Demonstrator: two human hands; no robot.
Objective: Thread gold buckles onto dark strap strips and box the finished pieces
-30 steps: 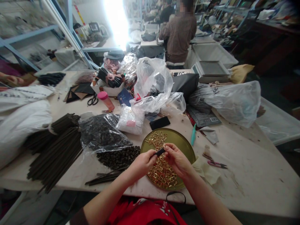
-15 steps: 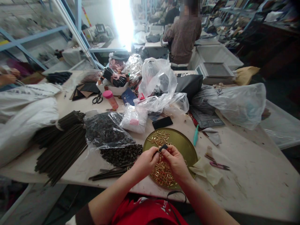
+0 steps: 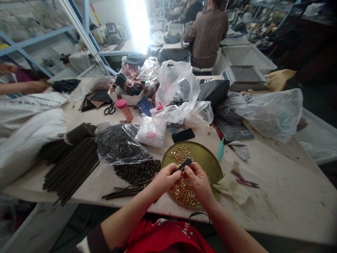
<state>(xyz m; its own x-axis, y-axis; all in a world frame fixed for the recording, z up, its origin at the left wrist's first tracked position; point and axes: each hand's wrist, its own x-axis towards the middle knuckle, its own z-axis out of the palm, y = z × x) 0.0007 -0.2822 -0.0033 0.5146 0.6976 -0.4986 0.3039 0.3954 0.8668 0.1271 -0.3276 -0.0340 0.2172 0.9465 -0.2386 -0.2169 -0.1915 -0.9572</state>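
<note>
A short black strap piece (image 3: 184, 164) is pinched between the closed fingers of the left hand (image 3: 166, 178) and right hand (image 3: 199, 180), above one round brass tray (image 3: 210, 162) on the worktop (image 3: 276, 196). The gold buckles (image 3: 184, 188) are partly hidden beneath both hands and cannot be counted.

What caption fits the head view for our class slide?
Both hands, left hand and right hand, pinch a small black strip over a round tray of gold buckles.

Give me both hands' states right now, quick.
Left hand: closed, pinching the black strip.
Right hand: closed on the same black strip, above the gold tray.
</note>
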